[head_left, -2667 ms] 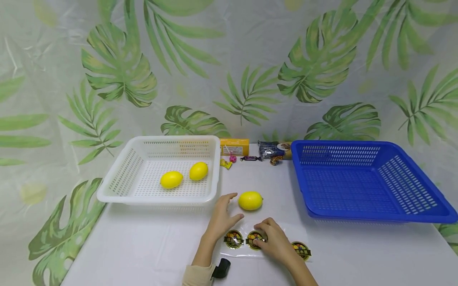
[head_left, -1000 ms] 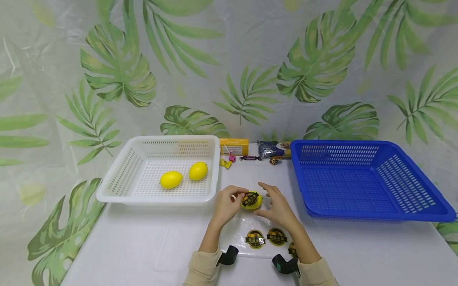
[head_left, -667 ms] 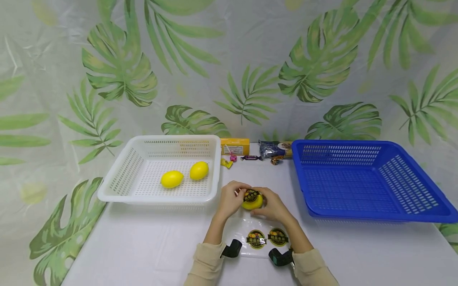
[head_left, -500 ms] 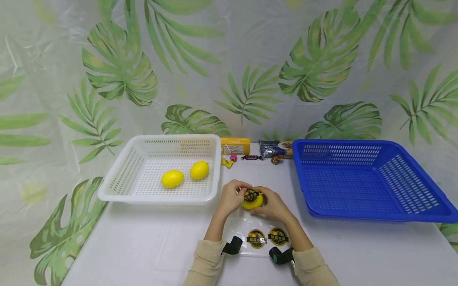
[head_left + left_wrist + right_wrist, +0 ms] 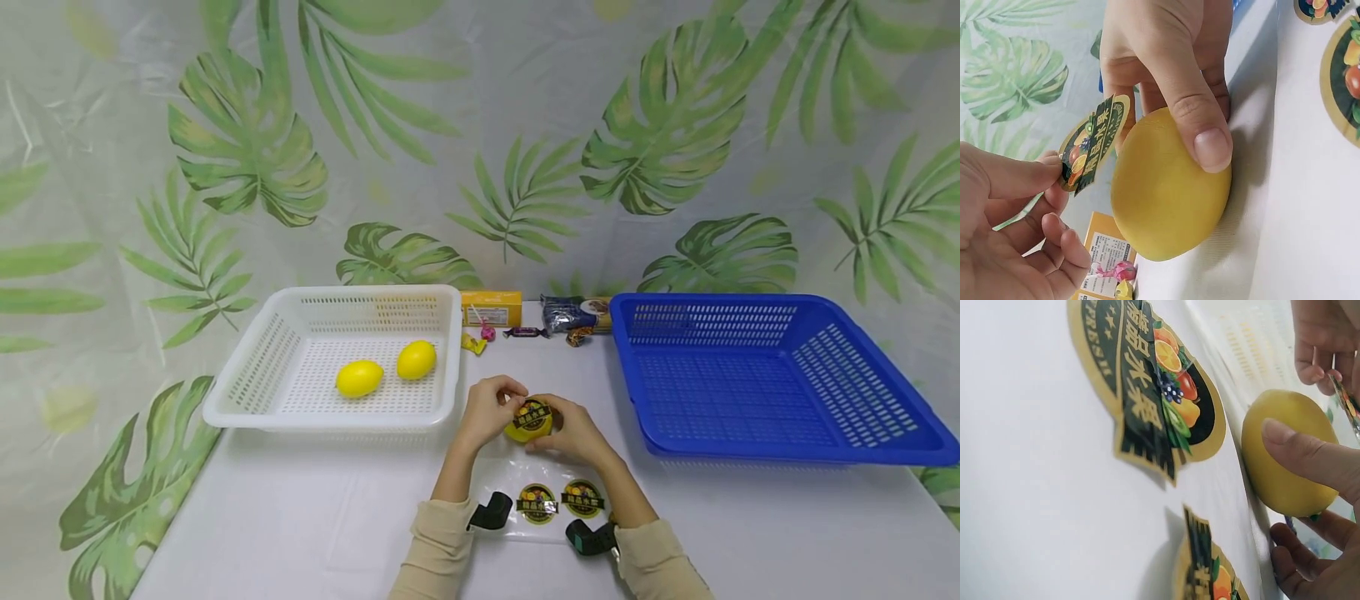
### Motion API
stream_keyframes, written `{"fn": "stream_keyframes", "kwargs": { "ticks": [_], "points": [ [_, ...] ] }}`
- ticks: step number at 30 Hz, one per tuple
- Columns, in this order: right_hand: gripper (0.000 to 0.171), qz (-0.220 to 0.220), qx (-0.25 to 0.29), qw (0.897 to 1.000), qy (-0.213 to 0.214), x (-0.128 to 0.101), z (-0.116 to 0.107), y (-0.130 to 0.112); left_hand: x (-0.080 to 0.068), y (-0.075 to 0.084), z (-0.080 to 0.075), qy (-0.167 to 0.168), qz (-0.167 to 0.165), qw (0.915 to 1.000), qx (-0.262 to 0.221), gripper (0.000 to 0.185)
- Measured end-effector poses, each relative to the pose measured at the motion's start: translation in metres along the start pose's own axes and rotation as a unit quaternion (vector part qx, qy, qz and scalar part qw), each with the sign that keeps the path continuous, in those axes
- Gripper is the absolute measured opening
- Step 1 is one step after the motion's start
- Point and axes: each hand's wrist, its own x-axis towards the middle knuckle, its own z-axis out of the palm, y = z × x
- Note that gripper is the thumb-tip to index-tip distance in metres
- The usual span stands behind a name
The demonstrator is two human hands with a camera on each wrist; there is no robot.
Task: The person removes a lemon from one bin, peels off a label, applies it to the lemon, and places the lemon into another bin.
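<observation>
Two bare hands meet at the middle of a white table point(image 5: 300, 517), working on one yellow lemon point(image 5: 525, 427). The right hand point(image 5: 573, 433) curls around the lemon from its right side, thumb pressed on the top of the fruit, steadying it on the table. The left hand point(image 5: 487, 412) pinches a round black and gold fruit sticker point(image 5: 533, 412) between thumb and fingertips; the left wrist view shows the sticker point(image 5: 1093, 142) held on edge just beside the lemon point(image 5: 1169, 187), near its upper side, and whether it touches the peel yet cannot be told. Both wrists wear pale beige sleeves and small black cameras.

Just in front of the hands, towards the person, lies a clear backing sheet point(image 5: 495, 487) with two more round stickers point(image 5: 537, 503) side by side. To the left of the hands stands a white slotted basket point(image 5: 247, 375) holding two plain lemons point(image 5: 360, 377) close together. To the right stands a larger blue slotted basket point(image 5: 862, 333). Between the baskets, at the far edge of the table, sit a yellow box point(image 5: 491, 307), a dark snack packet point(image 5: 573, 312) and a few wrapped sweets point(image 5: 525, 332).

The table is covered in smooth white film. Behind it hangs a pale curtain point(image 5: 480, 125) printed with large green tropical leaves, which fills the whole background.
</observation>
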Motion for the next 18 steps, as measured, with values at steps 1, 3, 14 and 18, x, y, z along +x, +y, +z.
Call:
{"fn": "stream_keyframes", "kwargs": {
  "ticks": [1,3,14,18],
  "points": [
    [0.066,0.000,0.000,1.000,-0.001,0.000,0.000,0.000,0.000,0.000,0.000,-0.002,-0.002,1.0000,0.000,0.008],
    [0.067,0.001,-0.002,1.000,0.000,-0.001,0.000,0.000,0.001,0.001,0.001,-0.009,-0.003,1.0000,0.002,0.009],
    [0.069,-0.002,-0.007,1.000,0.003,-0.001,0.000,0.000,0.000,-0.007,0.013,-0.002,0.004,0.9999,-0.011,0.008],
    [0.068,-0.009,-0.002,1.000,0.005,-0.002,-0.001,0.000,-0.002,-0.010,0.017,0.020,0.011,0.9997,-0.011,0.010]
  ]
}}
